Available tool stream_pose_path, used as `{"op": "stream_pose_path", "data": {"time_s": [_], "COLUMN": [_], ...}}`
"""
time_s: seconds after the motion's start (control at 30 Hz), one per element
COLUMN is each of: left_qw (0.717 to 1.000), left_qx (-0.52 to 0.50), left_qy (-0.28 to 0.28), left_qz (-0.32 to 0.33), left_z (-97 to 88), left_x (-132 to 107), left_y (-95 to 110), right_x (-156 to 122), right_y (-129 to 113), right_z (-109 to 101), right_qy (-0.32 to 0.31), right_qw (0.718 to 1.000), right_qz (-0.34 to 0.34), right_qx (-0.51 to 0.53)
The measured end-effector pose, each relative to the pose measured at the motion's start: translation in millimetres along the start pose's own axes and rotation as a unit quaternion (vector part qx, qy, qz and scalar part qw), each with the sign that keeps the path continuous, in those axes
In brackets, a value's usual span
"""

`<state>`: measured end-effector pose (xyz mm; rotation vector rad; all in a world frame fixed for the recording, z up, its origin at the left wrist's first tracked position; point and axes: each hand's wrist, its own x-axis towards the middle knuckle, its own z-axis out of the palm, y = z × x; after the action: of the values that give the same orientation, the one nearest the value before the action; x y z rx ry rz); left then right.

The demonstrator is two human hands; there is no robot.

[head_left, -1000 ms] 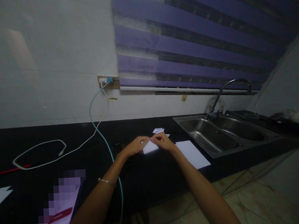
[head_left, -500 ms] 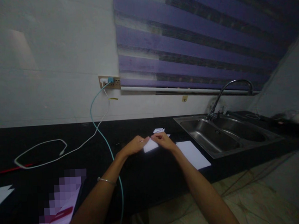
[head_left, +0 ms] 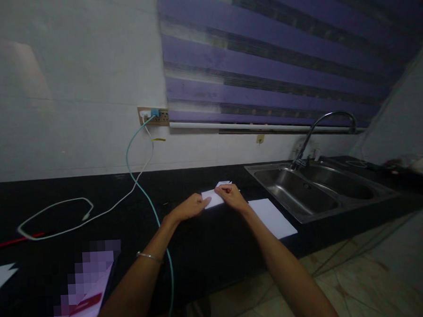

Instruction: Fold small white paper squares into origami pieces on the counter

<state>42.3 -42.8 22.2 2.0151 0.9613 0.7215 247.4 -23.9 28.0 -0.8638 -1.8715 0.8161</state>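
Both my hands meet over a small folded white paper (head_left: 212, 198) on the black counter (head_left: 202, 244). My left hand (head_left: 191, 208) pinches its near left edge with fingers curled. My right hand (head_left: 231, 196) pinches the paper's right part, fingers closed over it. Just behind the hands lies another small folded white paper piece (head_left: 222, 183). A flat white sheet (head_left: 271, 217) rests on the counter to the right of my right wrist.
A steel sink (head_left: 312, 191) with a curved tap (head_left: 323, 129) sits at the right. A teal cable (head_left: 142, 181) and a white cable (head_left: 58, 218) run from a wall socket (head_left: 153, 116) across the counter. A printed sheet (head_left: 81, 312) and white paper (head_left: 1, 276) lie at the left.
The folded paper has turned and shifted slightly away, and its left end now shows above my left fingers. Both hands stay pinched on it.
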Motion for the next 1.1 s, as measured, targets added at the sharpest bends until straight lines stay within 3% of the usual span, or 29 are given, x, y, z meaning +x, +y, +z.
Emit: {"op": "stream_pose_path", "data": {"time_s": [0.27, 0.57, 0.8, 0.93, 1.03, 1.1], "left_qw": [0.999, 0.998, 0.989, 0.978, 0.974, 0.976], "left_qx": [-0.03, -0.05, -0.104, -0.119, -0.14, -0.15], "left_qy": [-0.019, -0.037, 0.087, 0.158, 0.171, 0.149], "left_qz": [0.001, 0.003, 0.059, 0.061, 0.056, 0.049], "left_z": [0.2, 0.6, -6.7, -9.3, -7.5, -5.5], "left_x": [-5.7, -1.2, -2.5, 4.0, 6.9, 6.3], "left_y": [12.3, 1.7, 13.2, 11.0, 6.5, 6.1], "right_x": [1.0, -0.3, -2.3, -4.7, -6.3, -6.8], "right_y": [-2.1, -7.8, -1.6, 2.5, 2.2, 1.7], "right_z": [0.2, -1.0, -3.9, -1.2, 4.0, 7.5], "right_qy": [0.027, 0.043, 0.018, -0.052, -0.13, -0.144], "right_qw": [1.0, 0.998, 0.994, 0.991, 0.98, 0.976], "right_qz": [-0.002, 0.03, 0.05, 0.071, 0.091, 0.096], "right_qx": [0.003, 0.026, 0.091, 0.105, 0.117, 0.135]}}
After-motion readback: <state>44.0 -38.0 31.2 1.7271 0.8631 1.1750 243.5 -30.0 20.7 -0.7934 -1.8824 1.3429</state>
